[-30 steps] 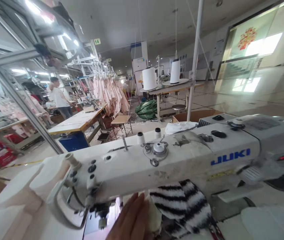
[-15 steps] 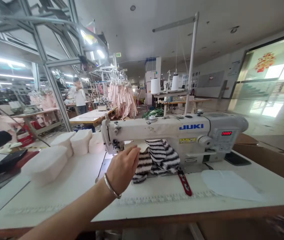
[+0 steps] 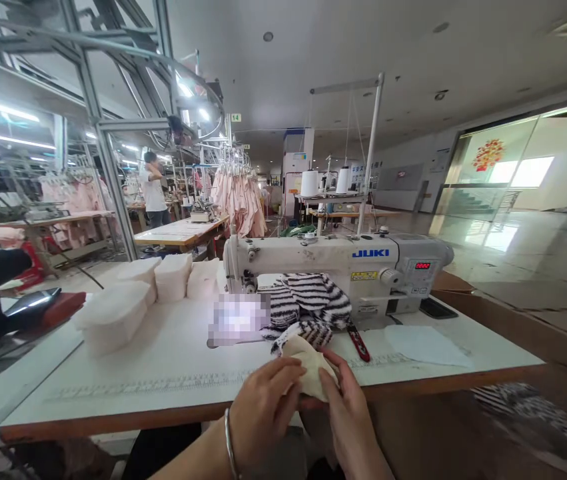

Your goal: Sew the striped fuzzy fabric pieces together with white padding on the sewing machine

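My left hand [image 3: 266,407], a silver bangle on its wrist, is closed on a cream fabric piece [image 3: 308,373] at the table's front edge. My right hand [image 3: 348,403] grips the same piece from its right side, thumb towards me. Just beyond lies black-and-white striped fluffy fabric [image 3: 313,300], bunched under the arm of the white JUKI sewing machine [image 3: 303,257]. One striped part reaches to the cream piece; whether they are joined I cannot tell. A blurred patch covers the spot left of the striped fabric, below the needle end.
Stacks of white padding [image 3: 113,317] stand on the left of the table. A red-handled tool [image 3: 359,343] and a pale flat sheet [image 3: 428,345] lie to the right. A ruler strip [image 3: 163,387] runs along the front. Thread cones [image 3: 309,183] stand behind; a person [image 3: 154,190] stands far back.
My left hand has come back from the machine to the table's front edge with the cream fabric. My right hand has come into view on it. The striped fabric has spread towards me.
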### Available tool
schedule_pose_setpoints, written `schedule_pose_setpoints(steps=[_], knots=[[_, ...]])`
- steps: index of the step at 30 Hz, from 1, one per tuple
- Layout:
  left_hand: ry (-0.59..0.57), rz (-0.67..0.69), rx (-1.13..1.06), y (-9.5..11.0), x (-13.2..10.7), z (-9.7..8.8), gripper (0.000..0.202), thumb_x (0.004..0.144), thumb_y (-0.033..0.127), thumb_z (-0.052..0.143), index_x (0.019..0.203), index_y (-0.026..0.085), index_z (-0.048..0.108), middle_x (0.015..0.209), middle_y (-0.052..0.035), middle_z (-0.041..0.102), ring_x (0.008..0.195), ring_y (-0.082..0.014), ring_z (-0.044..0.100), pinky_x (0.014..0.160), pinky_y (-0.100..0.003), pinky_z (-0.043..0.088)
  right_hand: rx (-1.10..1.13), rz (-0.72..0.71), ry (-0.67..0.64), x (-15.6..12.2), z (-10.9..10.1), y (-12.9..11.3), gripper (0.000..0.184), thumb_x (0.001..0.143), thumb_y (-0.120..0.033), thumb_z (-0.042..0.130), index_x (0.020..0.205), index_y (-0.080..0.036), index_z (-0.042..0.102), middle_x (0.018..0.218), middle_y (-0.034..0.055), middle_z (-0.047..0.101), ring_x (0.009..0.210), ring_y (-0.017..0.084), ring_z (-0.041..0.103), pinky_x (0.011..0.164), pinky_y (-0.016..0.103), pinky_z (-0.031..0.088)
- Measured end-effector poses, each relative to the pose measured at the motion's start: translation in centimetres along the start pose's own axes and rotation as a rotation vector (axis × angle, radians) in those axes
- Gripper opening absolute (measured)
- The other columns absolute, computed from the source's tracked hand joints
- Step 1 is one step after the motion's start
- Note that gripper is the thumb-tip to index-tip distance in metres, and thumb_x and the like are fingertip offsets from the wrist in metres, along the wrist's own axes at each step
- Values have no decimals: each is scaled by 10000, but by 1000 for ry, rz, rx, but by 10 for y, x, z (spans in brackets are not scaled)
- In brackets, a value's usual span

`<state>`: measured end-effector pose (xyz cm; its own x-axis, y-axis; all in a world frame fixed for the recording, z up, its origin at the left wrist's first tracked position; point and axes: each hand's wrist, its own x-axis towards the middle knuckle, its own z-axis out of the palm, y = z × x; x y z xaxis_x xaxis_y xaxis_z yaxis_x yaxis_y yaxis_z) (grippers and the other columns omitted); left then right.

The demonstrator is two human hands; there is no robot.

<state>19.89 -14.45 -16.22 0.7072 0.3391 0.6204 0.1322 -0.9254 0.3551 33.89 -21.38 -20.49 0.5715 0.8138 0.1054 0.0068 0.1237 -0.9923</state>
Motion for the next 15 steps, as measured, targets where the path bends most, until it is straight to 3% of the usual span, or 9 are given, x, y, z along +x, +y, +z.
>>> schedule_pose_setpoints(steps=[4, 6, 10, 15], knots=[[21, -265, 26, -22, 7, -8, 448, 852, 49, 366, 1280, 160, 442, 1251, -161, 513, 1155, -265, 523, 956, -471, 467, 31, 85, 24, 4, -2, -19, 557, 812, -581, 521, 1248, -235, 487, 1139, 61, 628, 723, 199, 625, 517, 296, 514], [0, -331, 11, -32, 16, -6, 473, 793, 50, 426, 1263, 106, 435, 1170, -184, 535, 1101, -297, 536, 920, -510, 467, 34, 107, 19, 7, -1, -26, 545, 792, -589, 545, 1198, -226, 523, 1008, 44, 651, 659, 181, 593, 479, 283, 492], [-75, -404, -66, -40, 31, -1, 322, 699, 100, 544, 1020, 127, 556, 999, -133, 582, 950, -296, 570, 821, -460, 490, 18, 132, -14, 16, 1, -29, 557, 750, -613, 592, 1136, -213, 555, 794, 8, 634, 531, 143, 515, 411, 261, 449], [-143, -451, -234, -44, 43, -6, 98, 720, 133, 504, 801, 175, 541, 876, -85, 579, 881, -270, 556, 809, -423, 436, 30, 148, -50, 22, -5, -31, 475, 735, -598, 625, 1004, -206, 631, 652, -16, 584, 523, 140, 511, 381, 235, 429]])
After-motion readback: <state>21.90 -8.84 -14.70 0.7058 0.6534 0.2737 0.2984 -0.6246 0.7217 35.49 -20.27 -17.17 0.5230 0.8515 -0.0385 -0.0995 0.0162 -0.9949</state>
